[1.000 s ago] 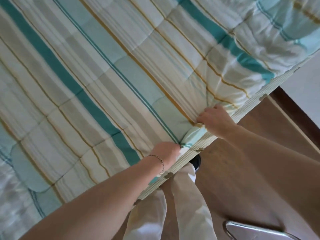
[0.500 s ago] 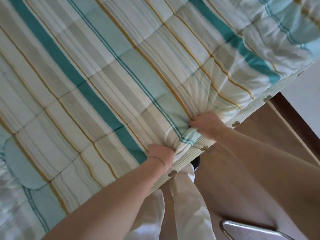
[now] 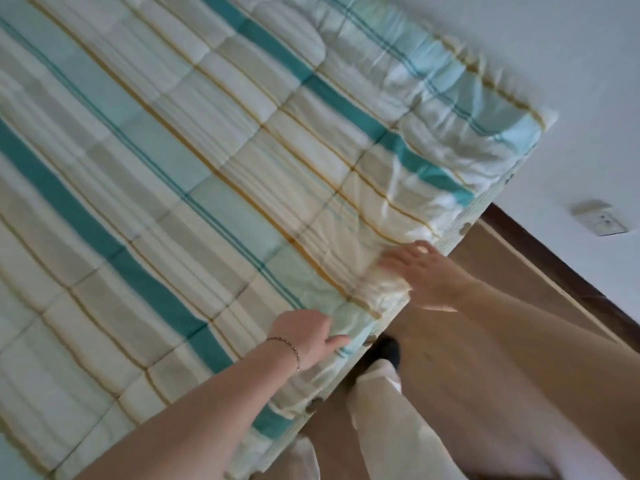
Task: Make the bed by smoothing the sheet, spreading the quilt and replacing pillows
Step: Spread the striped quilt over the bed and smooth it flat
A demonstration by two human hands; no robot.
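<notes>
There is one view only, from the person's head, tilted and looking steeply down, close over the bed (image 3: pixel 460 233) edge. It faces across the quilt (image 3: pixel 207 168) toward the wall (image 3: pixel 519 46), somewhat blurred.

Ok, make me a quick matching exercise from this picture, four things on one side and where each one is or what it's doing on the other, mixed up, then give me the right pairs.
Things:
1. left hand
2. right hand
3. quilt
4. wall socket

Places or states:
A. spread over the bed, striped teal, cream and yellow
B. on the white wall, above the dark skirting
C. wears a thin bracelet at the wrist, rests on the quilt's near edge
D. fingers spread, at the quilt's edge nearer the wall

Pairs: 1-C, 2-D, 3-A, 4-B
</notes>
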